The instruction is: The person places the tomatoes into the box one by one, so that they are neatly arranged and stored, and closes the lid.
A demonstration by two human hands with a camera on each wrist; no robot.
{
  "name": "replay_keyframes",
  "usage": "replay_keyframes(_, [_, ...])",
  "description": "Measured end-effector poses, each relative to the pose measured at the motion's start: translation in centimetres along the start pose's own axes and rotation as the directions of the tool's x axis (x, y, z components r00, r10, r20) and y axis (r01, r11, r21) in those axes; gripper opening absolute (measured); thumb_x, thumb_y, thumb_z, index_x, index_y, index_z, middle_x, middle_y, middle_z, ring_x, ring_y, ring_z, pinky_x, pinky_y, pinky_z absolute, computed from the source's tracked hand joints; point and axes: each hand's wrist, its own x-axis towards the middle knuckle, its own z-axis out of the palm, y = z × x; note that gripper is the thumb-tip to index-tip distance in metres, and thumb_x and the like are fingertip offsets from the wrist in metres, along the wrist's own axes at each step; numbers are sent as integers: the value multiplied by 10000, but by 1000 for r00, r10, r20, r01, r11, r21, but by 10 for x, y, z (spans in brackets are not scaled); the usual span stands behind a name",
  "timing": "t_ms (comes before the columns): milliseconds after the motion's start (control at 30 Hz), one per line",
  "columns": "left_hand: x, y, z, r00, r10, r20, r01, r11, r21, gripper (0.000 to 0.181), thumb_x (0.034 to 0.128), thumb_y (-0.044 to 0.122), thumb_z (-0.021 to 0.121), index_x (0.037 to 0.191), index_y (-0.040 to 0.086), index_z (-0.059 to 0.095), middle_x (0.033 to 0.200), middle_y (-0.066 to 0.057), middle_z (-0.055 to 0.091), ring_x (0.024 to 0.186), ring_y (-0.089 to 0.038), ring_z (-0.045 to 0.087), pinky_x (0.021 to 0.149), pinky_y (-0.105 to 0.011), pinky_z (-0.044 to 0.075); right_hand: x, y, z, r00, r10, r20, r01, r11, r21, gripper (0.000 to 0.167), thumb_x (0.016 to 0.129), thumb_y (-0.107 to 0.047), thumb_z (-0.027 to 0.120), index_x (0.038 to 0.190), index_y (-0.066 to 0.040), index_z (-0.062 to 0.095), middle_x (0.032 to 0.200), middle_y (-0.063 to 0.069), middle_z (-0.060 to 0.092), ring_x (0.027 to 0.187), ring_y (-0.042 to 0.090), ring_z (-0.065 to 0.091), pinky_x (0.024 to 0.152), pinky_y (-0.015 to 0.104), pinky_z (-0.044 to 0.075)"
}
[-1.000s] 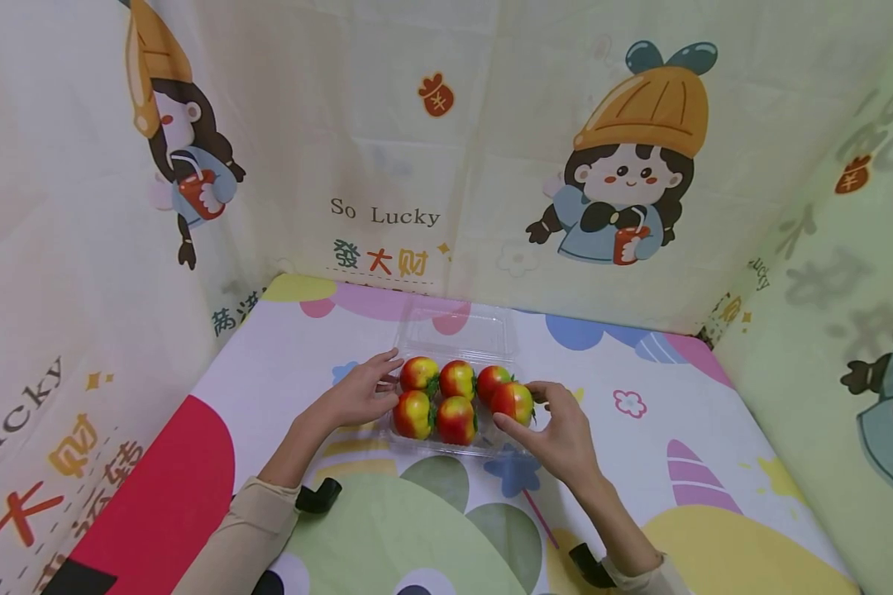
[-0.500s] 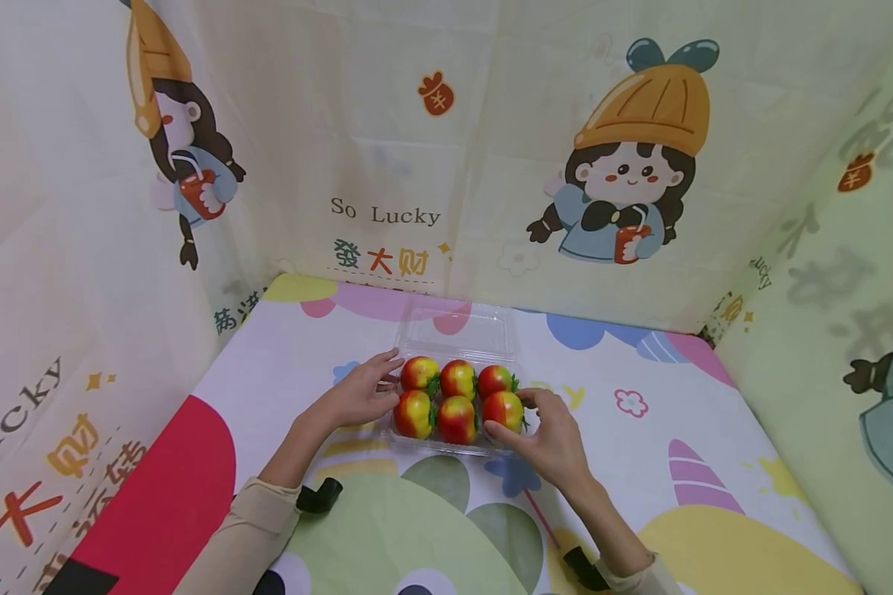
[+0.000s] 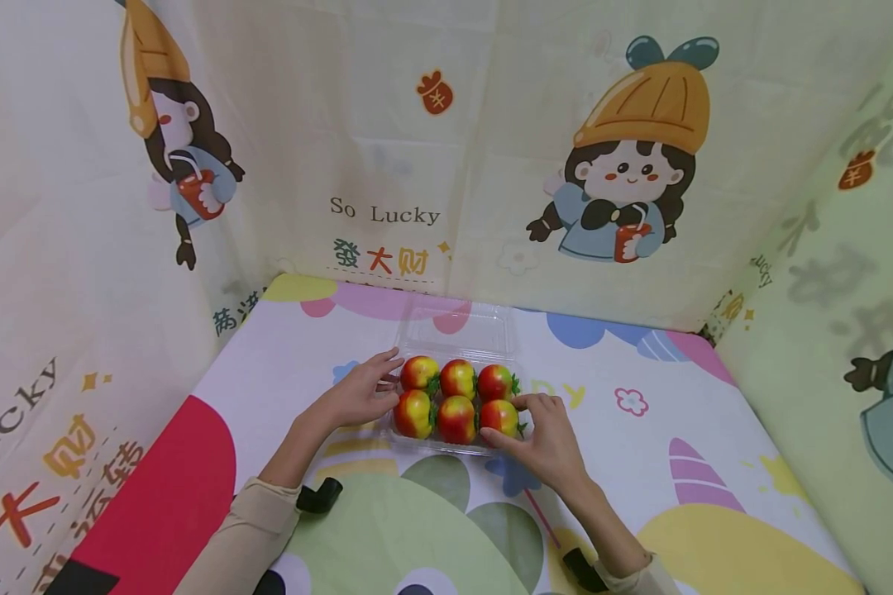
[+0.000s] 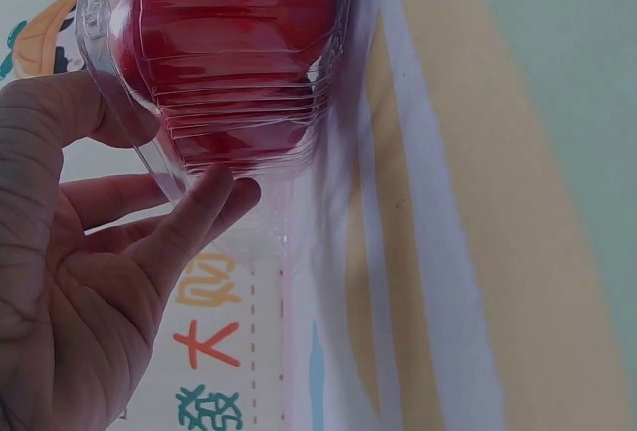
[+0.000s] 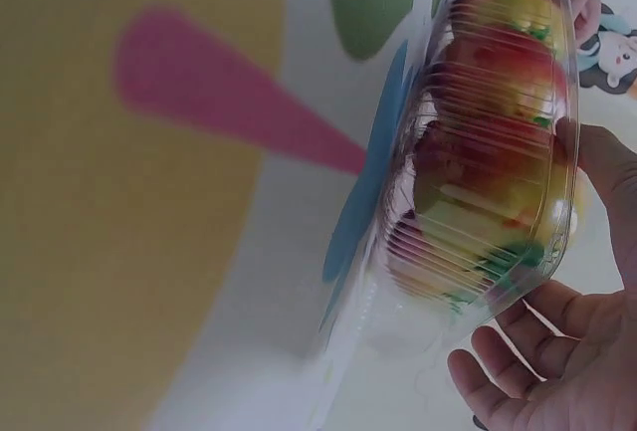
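Observation:
A clear plastic clamshell box (image 3: 446, 450) stands on the table with its lid (image 3: 457, 330) folded back. Several red-and-yellow fruits with green leafy tops sit in it in two rows. With thumb and fingers my right hand (image 3: 554, 438) pinches the near-right fruit (image 3: 499, 417), which is down in the box. At the box's left end, my left hand (image 3: 360, 392) holds the rim, its thumb and fingertips against the plastic in the left wrist view. Ribbed walls partly veil the fruits (image 5: 488, 167) in the right wrist view.
A colourful printed cloth (image 3: 603, 463) covers the table. Printed curtains (image 3: 491, 165) close in the back and both sides. The open lid reaches toward the back edge of the table.
My right hand has lowered the near-right fruit into the box and shifted slightly left with it. The left hand stays at the box's left end.

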Motion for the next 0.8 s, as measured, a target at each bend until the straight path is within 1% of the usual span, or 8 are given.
replay_keyframes(167, [0,0,0,1000,-7,0,7,1000,0,641,915,70,557,1516,-92,402,1642,-260,263,1252,-370,621,1022,-471,522,-1,-1,0,1000,-2,24,3,1000,-30,604,722,-485,893,1115,-62,719,1121,105,657,1098,261,504,902,461,550])
replay_keyframes(367, [1,-1,0,1000,-20,5,20,1000,3,643,921,70,558,1523,-86,394,1650,-247,255,1258,-365,618,1031,-471,517,-2,-2,2,1000,-8,27,8,1000,-26,644,723,-491,891,1152,-47,708,1130,121,653,1100,267,507,905,467,548])
replay_keyframes(533, [2,0,1,1000,-18,6,18,1000,-5,640,924,70,553,1524,-87,392,1650,-250,250,1259,-368,617,1037,-481,512,-2,2,0,1000,-20,0,20,1000,4,681,717,-454,906,1196,-25,683,1137,129,658,1112,308,534,925,491,527])
replay_keyframes(667, [2,-1,2,1000,-3,-3,3,1000,-6,634,929,70,551,1519,-96,392,1648,-257,249,1253,-370,618,1035,-485,513,-1,7,-3,999,-42,-32,44,998,43,640,742,-383,903,1209,-8,678,1160,150,654,1105,325,542,922,512,516])
replay_keyframes(800, [1,-3,3,999,11,-31,-11,1000,-9,621,939,69,555,1514,-103,396,1634,-285,258,1239,-379,624,1023,-489,523,4,13,-5,996,-54,-68,59,995,77,579,772,-323,888,1214,-14,676,1172,153,648,1106,333,555,926,533,518])
